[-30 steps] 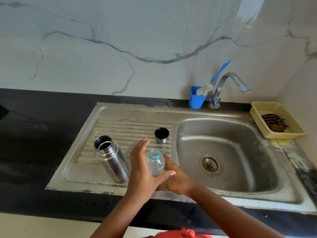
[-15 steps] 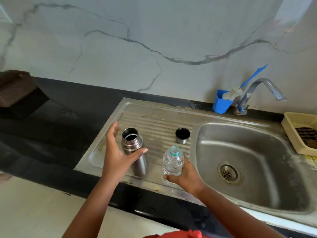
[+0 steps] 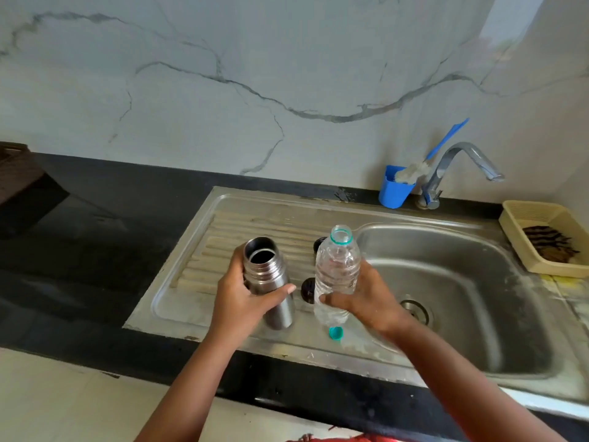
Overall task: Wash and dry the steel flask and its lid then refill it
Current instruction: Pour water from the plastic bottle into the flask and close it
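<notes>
I see my left hand (image 3: pixel 245 298) wrapped around the steel flask (image 3: pixel 269 282), thumb across its front, holding it upright and open-mouthed over the ribbed drainboard (image 3: pixel 223 231) of the sink (image 3: pixel 446 282). My right hand (image 3: pixel 366 295) has its grip curled around a clear plastic bottle (image 3: pixel 336 272), uncapped and upright, just beside the flask. Its teal cap (image 3: pixel 335 333) lies on the drainboard below the bottle. The flask's lid (image 3: pixel 319 243) sits behind the bottle, mostly hidden, and a dark round piece (image 3: pixel 308 290) lies between flask and bottle. A blue cup (image 3: pixel 395 194) with a brush (image 3: pixel 446 140) stands by the tap (image 3: pixel 452 167), and a yellow tray (image 3: pixel 541 215) rests on the black worktop (image 3: pixel 79 250) to the right
</notes>
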Motion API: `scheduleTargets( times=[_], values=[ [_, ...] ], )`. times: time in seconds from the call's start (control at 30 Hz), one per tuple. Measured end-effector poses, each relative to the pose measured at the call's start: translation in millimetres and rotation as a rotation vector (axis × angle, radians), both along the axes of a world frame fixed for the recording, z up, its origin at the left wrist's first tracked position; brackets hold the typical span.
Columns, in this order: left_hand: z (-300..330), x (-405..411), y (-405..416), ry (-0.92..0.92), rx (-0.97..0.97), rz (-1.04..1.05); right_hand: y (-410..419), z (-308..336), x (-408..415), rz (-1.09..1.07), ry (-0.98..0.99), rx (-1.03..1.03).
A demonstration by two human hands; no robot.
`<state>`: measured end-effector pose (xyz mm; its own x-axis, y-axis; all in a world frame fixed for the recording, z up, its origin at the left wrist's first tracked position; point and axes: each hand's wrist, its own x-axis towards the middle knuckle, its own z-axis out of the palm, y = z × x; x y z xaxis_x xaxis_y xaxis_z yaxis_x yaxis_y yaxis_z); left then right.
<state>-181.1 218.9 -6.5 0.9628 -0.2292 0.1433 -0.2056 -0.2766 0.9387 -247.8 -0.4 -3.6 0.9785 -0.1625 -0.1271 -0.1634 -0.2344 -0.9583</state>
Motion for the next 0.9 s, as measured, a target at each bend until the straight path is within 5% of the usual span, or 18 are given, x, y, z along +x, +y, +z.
scheduleTargets(
  times=[0.33,0.9],
  values=[
    [-16,-14,-47,-0.067,0.054,-0.238,-42,30,-14,-0.154,-0.037,-0.490],
    [-20,-8,-44,0.010,0.054,-0.241,-34,47,-11,-0.101,-0.151,-1.123]
  ],
)
